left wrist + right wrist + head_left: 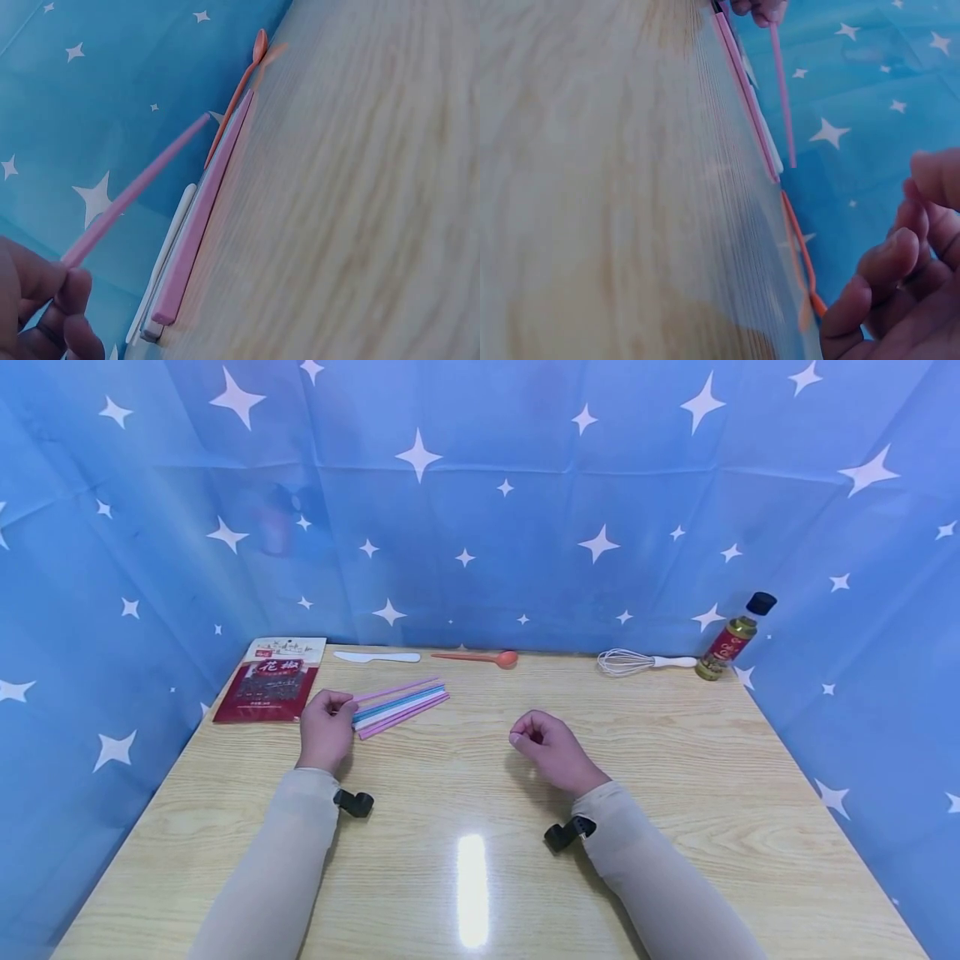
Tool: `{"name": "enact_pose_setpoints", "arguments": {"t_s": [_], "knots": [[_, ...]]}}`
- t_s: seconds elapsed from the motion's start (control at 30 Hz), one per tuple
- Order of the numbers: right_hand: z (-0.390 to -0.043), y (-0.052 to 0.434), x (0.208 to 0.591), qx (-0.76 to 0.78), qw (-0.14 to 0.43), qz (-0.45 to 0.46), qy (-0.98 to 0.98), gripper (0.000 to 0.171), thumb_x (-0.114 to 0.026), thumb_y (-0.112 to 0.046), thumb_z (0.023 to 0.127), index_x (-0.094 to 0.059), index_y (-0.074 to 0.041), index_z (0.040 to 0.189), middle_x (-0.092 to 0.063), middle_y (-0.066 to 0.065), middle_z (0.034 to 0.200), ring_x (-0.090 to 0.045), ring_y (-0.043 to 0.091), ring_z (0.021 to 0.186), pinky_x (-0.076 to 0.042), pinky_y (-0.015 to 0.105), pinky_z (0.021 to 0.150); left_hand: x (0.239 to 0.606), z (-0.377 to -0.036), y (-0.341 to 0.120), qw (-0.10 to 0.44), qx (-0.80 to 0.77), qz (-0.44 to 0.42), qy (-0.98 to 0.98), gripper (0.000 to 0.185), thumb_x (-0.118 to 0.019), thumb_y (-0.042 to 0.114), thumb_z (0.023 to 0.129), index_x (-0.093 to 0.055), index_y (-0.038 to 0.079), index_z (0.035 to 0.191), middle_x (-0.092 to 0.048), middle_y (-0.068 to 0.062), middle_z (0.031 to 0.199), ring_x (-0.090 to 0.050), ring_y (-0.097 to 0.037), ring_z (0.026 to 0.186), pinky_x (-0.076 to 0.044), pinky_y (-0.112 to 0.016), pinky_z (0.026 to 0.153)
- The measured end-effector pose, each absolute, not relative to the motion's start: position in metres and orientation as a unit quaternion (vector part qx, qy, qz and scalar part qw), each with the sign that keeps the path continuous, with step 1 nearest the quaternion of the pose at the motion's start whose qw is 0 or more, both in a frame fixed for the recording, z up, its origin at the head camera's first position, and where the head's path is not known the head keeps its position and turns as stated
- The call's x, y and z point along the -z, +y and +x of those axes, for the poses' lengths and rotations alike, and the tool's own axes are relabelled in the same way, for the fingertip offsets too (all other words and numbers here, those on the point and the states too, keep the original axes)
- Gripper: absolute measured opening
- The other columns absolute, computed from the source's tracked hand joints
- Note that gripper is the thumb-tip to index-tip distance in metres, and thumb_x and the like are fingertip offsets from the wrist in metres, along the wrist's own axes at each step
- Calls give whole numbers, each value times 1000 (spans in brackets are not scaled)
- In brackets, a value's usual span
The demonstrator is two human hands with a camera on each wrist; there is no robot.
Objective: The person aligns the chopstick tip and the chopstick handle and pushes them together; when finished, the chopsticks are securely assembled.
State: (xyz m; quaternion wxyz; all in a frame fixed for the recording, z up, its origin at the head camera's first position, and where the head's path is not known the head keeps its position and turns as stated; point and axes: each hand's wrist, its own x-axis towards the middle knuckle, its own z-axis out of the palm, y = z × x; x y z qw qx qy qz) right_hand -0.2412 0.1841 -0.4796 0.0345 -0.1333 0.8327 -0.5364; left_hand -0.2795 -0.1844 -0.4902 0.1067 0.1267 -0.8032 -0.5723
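Note:
My left hand [327,733] pinches a pink chopstick [139,187] between thumb and fingers at its thicker end. The stick is raised off the table and points to the right. Just below it, several chopsticks [401,710] in blue, white and pink lie side by side on the table. In the middle, my right hand [555,753] hovers with loosely curled fingers and nothing visible in them. The right wrist view shows those curled fingers [889,259] in front of the backdrop.
Along the back edge of the wooden table [420,860] lie a white knife [377,657], an orange spoon [506,659] and a whisk [630,662]. A red spice packet [270,685] is beside my left hand. An oil bottle [727,647] stands at the back right.

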Motion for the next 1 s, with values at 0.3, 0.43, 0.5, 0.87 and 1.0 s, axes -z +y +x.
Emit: {"name": "enact_pose_setpoints", "arguments": {"t_s": [0.3, 0.43, 0.5, 0.87, 1.0], "knots": [[-242, 185, 481, 535, 34, -138, 833, 6, -66, -13, 104, -66, -8, 101, -58, 3, 86, -50, 19, 76, -43, 27, 69, 489, -279, -187, 86, 567, 155, -805, 25, -57, 16, 108, -67, 4, 127, -63, -15, 119, -55, -25, 105, -43, -34, 89], [-242, 185, 482, 532, 37, -136, 835, 6, -65, -13, 104, -66, -8, 102, -59, 4, 87, -50, 20, 77, -43, 28, 69, 489, -278, -187, 61, 560, 158, -811, 30, -54, 17, 110, -66, 6, 135, -64, -15, 127, -56, -27, 112, -44, -35, 91], [-243, 185, 482, 533, 38, -134, 834, 6, -65, -14, 105, -66, -9, 101, -59, 4, 87, -50, 20, 77, -43, 27, 69, 489, -278, -187, 48, 556, 156, -815, 33, -51, 17, 111, -64, 7, 140, -63, -16, 131, -55, -28, 115, -44, -36, 93], [-242, 185, 480, 547, 43, -133, 826, 9, -66, -16, 104, -66, -7, 101, -59, 3, 86, -50, 19, 76, -42, 28, 70, 489, -279, -189, 28, 533, 116, -837, 37, -48, 17, 112, -59, 8, 146, -58, -17, 132, -52, -30, 118, -42, -41, 99], [-242, 185, 480, 543, 43, -133, 828, 8, -66, -15, 104, -66, -8, 100, -58, 3, 85, -49, 19, 76, -42, 28, 69, 490, -280, -189, 35, 536, 127, -834, 34, -49, 17, 112, -63, 8, 141, -59, -17, 133, -52, -31, 121, -41, -43, 103]]}}
